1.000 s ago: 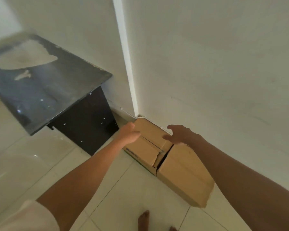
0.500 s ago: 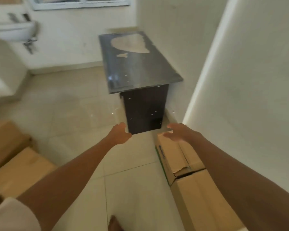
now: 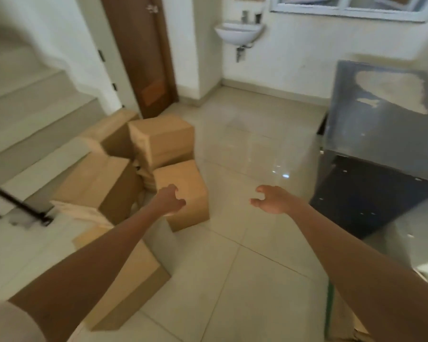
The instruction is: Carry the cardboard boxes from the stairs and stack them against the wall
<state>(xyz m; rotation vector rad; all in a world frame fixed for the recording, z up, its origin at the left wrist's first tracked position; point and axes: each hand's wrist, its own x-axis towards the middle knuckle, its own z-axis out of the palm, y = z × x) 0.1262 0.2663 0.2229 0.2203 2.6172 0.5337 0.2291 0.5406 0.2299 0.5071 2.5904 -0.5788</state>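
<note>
- The left hand (image 3: 169,201) is held out in the air at the centre of the frame, with its fingers (image 3: 179,202) loosely curled and nothing grasped.
- The right hand (image 3: 273,199) is held out level with it, a little right of centre and over the tiled floor (image 3: 245,149); its fingers (image 3: 256,203) are also loosely curled and released.
- The cardboard boxes (image 3: 97,178) are piled on the floor at the left centre of the frame, at the foot of the stairs (image 3: 22,99).
- A small box (image 3: 193,178) stands at the right edge of the pile, and the left hand is seen in front of its top. Whether it is touched cannot be told.
- A second box (image 3: 162,139) is set higher, just behind the small one, and a long box (image 3: 134,287) lies at the lower left, partly hidden by the left forearm.
- A striped box (image 3: 339,317), marked with a green band, is cut off by the lower right edge of the frame, well apart from the pile.
- A dark desk (image 3: 381,114) with a pale worn patch on its top is seen at the right.
- A brown door (image 3: 143,53) and a white sink (image 3: 237,33) are seen along the top of the frame.
- A black rail (image 3: 15,201) crosses the left edge.
</note>
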